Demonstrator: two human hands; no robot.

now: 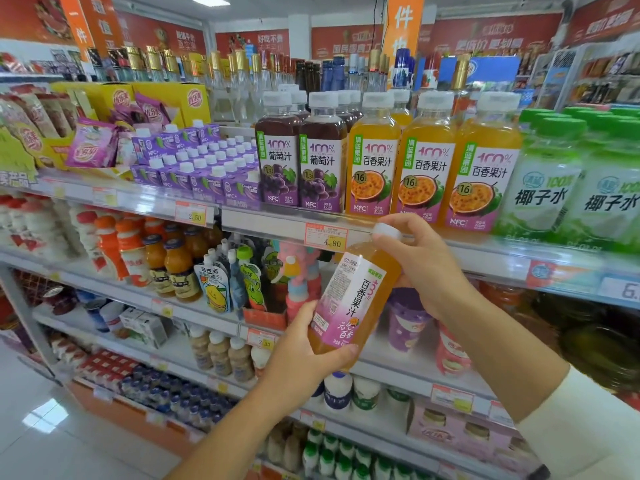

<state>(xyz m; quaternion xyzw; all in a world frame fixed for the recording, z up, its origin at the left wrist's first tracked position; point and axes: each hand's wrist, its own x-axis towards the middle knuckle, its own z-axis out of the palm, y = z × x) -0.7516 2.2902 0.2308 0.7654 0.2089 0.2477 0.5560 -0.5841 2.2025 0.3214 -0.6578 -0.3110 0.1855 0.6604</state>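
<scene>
Right now the juice bottle (pixel 353 299) slants cap-up to the right, the left hand (pixel 304 355) cupping its base and the right hand (pixel 426 268), nearer the shelf (pixel 485 251) just above, gripping its neck.

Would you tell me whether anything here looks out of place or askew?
Only the passion fruit juice bottle: off the shelf, tilted, left hand at its base, right hand near its cap.
</scene>
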